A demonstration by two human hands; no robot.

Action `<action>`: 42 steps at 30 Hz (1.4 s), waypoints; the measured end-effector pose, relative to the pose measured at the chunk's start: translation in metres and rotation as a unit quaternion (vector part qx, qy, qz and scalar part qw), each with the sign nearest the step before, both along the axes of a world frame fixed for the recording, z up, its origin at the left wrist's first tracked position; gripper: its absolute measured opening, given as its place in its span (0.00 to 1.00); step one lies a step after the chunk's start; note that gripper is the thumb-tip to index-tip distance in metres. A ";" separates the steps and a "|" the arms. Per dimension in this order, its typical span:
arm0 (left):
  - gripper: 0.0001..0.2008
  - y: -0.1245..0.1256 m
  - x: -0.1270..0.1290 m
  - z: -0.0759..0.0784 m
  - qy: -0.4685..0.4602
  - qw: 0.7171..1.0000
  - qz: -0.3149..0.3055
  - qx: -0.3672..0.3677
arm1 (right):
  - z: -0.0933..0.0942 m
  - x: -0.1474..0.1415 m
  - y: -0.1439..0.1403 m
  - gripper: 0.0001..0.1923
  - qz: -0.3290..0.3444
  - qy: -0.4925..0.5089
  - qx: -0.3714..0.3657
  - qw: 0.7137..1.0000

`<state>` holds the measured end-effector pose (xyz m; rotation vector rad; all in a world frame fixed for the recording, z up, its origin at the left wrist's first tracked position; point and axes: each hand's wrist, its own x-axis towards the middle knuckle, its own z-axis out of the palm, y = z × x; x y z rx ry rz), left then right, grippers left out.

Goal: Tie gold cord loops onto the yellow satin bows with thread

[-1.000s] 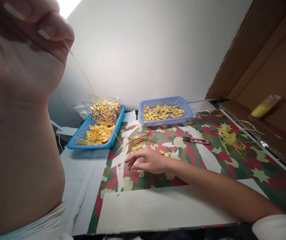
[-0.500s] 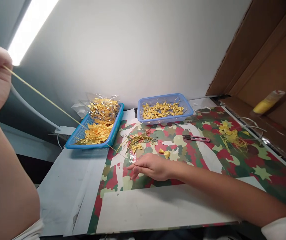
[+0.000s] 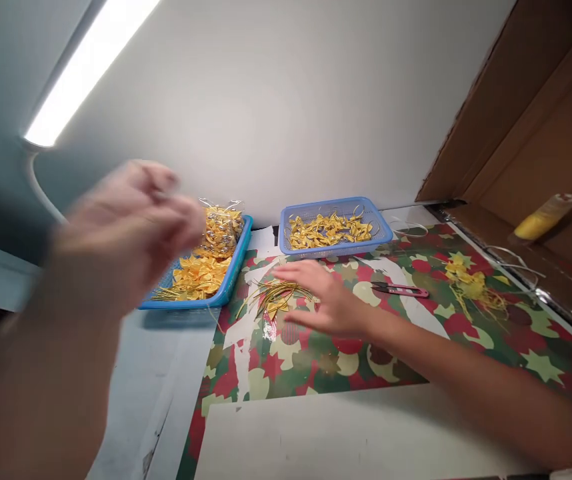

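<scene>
My left hand (image 3: pixel 131 220) is raised in front of the blue tray (image 3: pixel 233 277) and is badly blurred, so I cannot tell whether a gold thread is still between its fingers. My right hand (image 3: pixel 323 297) lies low over the patterned mat (image 3: pixel 366 360), fingers spread and palm down. Its fingertips are at the loose bundle of gold threads (image 3: pixel 273 293), where a small yellow bow (image 3: pixel 279 307) lies. The tray holds yellow bows and a clear bag of bows (image 3: pixel 222 230).
A lilac basket (image 3: pixel 336 251) of yellow bows stands at the back by the wall. Pink thread snips (image 3: pixel 401 289) lie right of my right hand, then yellow scraps (image 3: pixel 471 287). A cardboard box with a yellow bottle (image 3: pixel 541 217) borders the right. A white sheet (image 3: pixel 341 433) lies in front.
My left hand has come down from high at the left to in front of the blue tray. My right hand has moved away from me and opened over the gold threads.
</scene>
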<state>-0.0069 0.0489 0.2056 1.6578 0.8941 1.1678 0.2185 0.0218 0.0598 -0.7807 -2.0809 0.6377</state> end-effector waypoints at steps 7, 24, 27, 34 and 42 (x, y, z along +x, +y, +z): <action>0.09 -0.015 0.068 -0.078 0.084 0.953 -0.238 -0.166 | 0.027 0.033 -0.021 0.15 -0.077 0.165 -0.072 0.981; 0.09 -0.021 0.094 -0.115 0.155 0.898 -0.337 -0.236 | -0.016 0.064 -0.039 0.07 -0.131 0.073 0.102 0.983; 0.09 -0.019 0.097 -0.118 0.158 0.893 -0.343 -0.245 | -0.021 0.066 -0.038 0.04 -0.133 0.078 0.102 0.983; 0.08 -0.013 0.107 -0.134 0.109 0.878 -0.353 -0.304 | -0.028 0.071 -0.038 0.05 -0.170 0.087 0.072 0.979; 0.17 -0.008 0.110 -0.161 0.059 0.869 -0.313 -0.378 | -0.036 0.079 -0.035 0.07 -0.238 0.121 0.013 0.964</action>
